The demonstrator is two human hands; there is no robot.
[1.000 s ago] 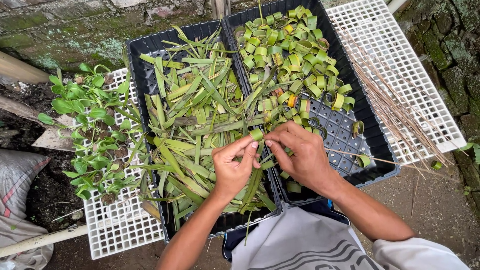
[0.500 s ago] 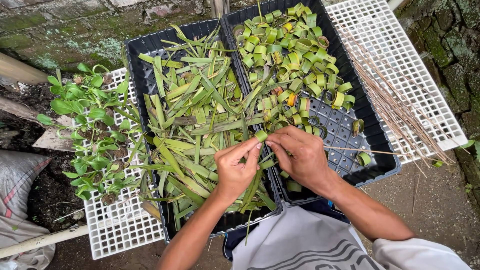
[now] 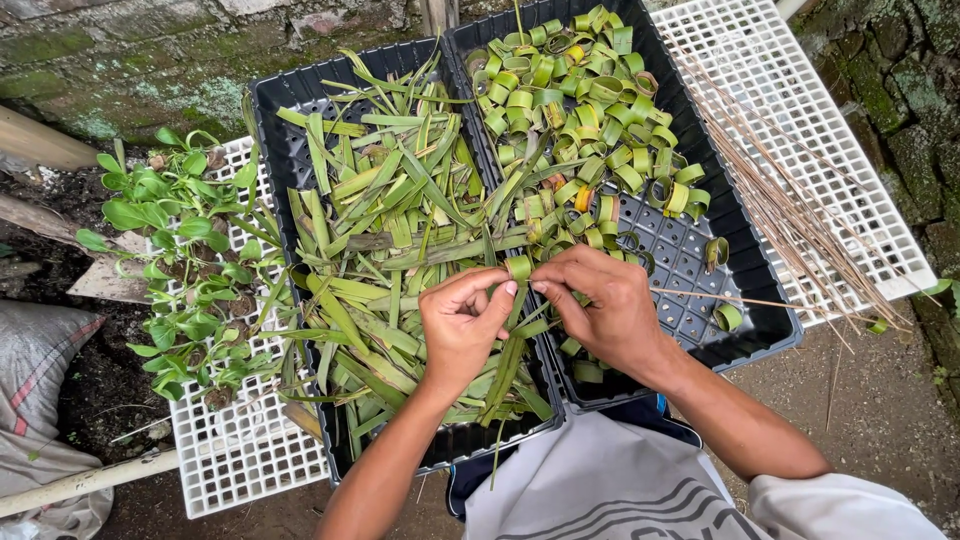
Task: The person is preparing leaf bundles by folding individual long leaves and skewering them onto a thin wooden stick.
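Leaf strip point(image 3: 517, 305), long, narrow and green, is sitting between 2 hands above the seam where 2 black trays meet. I am seeing 2 white lattice panels point(image 3: 790, 120) lying under everything, then the left tray point(image 3: 275, 120) heaped with loose flat strips point(image 3: 390, 220), and the right tray point(image 3: 770, 320) partly filled with small rolled leaf rings point(image 3: 580, 90). Leafy seedlings point(image 3: 180, 260) are standing on the left panel, and thin brown sticks point(image 3: 800, 220) are lying across the right one. I am judging the strip to be very light, flexible and easily creased or torn, so a gentle pinch near its curled top end looks like the best hold. The left hand point(image 3: 460, 330) is pinching nearly closed, thumb and forefinger point(image 3: 505, 292) pressing the strip just below its curl. The right hand point(image 3: 605, 310) is also nearly closed, its fingertips point(image 3: 545, 288) touching the small curled top point(image 3: 518, 267), while its palm side seems to be trapping 1 thin stick point(image 3: 720, 298), though I cannot tell exactly how.
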